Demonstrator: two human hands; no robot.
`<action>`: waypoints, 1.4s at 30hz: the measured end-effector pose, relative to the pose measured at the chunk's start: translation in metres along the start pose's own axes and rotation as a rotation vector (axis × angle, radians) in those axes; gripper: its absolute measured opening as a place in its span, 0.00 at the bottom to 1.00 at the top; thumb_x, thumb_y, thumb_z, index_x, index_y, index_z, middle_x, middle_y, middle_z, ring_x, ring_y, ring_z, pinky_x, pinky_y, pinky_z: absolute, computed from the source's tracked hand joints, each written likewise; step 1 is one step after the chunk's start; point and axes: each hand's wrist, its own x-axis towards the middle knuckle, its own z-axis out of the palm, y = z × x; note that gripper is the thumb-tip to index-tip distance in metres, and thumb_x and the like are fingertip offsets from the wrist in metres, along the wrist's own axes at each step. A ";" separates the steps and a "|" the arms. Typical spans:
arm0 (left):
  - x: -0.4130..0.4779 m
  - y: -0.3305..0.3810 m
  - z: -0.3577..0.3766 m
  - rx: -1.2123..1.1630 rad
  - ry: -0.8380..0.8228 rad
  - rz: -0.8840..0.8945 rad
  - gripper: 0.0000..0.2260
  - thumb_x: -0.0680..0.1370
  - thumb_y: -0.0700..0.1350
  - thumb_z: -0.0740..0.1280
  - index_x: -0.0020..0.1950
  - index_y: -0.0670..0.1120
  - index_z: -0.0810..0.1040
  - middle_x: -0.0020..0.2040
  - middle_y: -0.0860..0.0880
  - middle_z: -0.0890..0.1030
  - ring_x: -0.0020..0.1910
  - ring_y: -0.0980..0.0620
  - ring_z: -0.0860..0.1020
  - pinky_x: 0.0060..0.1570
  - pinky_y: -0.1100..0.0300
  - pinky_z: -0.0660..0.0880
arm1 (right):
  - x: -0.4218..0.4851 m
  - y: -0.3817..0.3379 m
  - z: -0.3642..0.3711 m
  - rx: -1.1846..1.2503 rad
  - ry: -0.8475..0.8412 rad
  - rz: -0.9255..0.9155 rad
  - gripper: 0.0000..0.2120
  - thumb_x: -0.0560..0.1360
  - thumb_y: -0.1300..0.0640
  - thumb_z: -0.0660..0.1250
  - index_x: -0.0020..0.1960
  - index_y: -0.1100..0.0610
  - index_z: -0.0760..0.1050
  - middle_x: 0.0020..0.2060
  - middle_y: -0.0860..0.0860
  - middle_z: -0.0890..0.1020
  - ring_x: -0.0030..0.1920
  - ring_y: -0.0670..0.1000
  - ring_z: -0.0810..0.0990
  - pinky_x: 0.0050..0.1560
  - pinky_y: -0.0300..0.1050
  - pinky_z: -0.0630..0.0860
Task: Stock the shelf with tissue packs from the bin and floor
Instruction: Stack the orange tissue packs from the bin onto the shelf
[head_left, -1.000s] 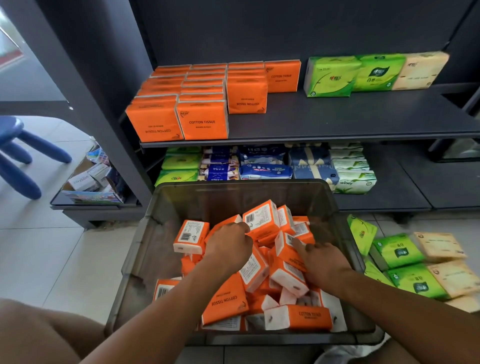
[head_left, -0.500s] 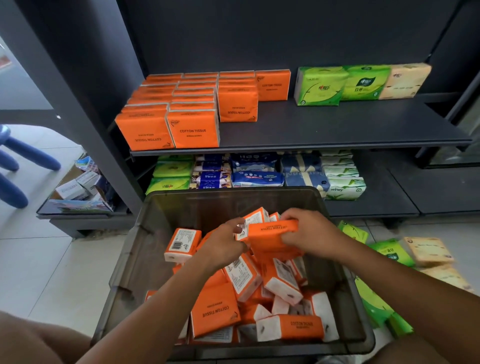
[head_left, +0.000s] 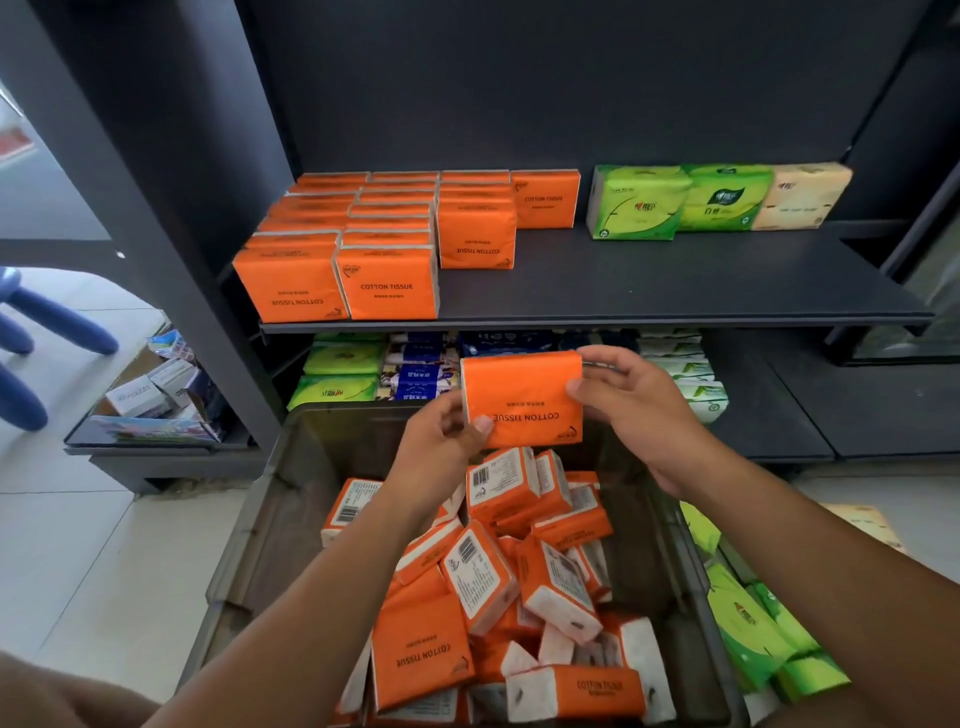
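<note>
The dark shelf (head_left: 675, 291) in front of me is the biggest thing here, and its upper board is only partly filled. The rows of orange packs (head_left: 384, 280) stand on its left part, three green and beige packs (head_left: 722, 202) stand at the back right, and a wide bare part of the board lies in front of them. Below, close to my body, is the grey bin (head_left: 249, 545), and inside it a loose pile of orange packs (head_left: 483, 577) lies in disorder. They are many, so I judge that the larger part of the work is not yet done. On the floor (head_left: 104, 571), just beside the right wall of the bin, lie green packs (head_left: 753, 623) that must also go up. One orange pack (head_left: 524, 397) is in the air above the far edge of the bin, in front of the lower shelf board (head_left: 779, 415), with its printed words upside down to me. Both of my grips are closed on it: my left hand (head_left: 441, 441) pinches its lower left corner with the thumb on the front face, and my right hand (head_left: 634, 400) holds its upper right corner. I think it belongs in front of the third orange row, which is shorter than the first two.
</note>
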 end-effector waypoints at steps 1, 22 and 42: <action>0.001 0.003 0.000 -0.014 0.018 0.019 0.14 0.81 0.42 0.66 0.66 0.48 0.75 0.57 0.50 0.83 0.55 0.52 0.82 0.51 0.56 0.80 | 0.001 -0.001 0.001 -0.004 -0.016 -0.024 0.16 0.77 0.63 0.69 0.63 0.53 0.75 0.53 0.49 0.85 0.52 0.45 0.84 0.49 0.38 0.80; 0.094 0.057 0.018 0.255 0.227 0.471 0.22 0.82 0.49 0.63 0.75 0.52 0.62 0.67 0.54 0.73 0.64 0.57 0.74 0.62 0.55 0.75 | 0.107 -0.025 0.013 -0.041 0.074 -0.161 0.20 0.79 0.67 0.67 0.65 0.51 0.68 0.55 0.48 0.83 0.56 0.47 0.82 0.53 0.43 0.81; 0.171 0.052 0.037 1.006 0.177 0.283 0.34 0.82 0.50 0.59 0.81 0.46 0.41 0.78 0.41 0.32 0.78 0.43 0.34 0.78 0.48 0.39 | 0.220 -0.007 0.052 -0.117 0.145 -0.264 0.17 0.76 0.69 0.66 0.57 0.51 0.71 0.56 0.51 0.80 0.56 0.46 0.80 0.54 0.40 0.79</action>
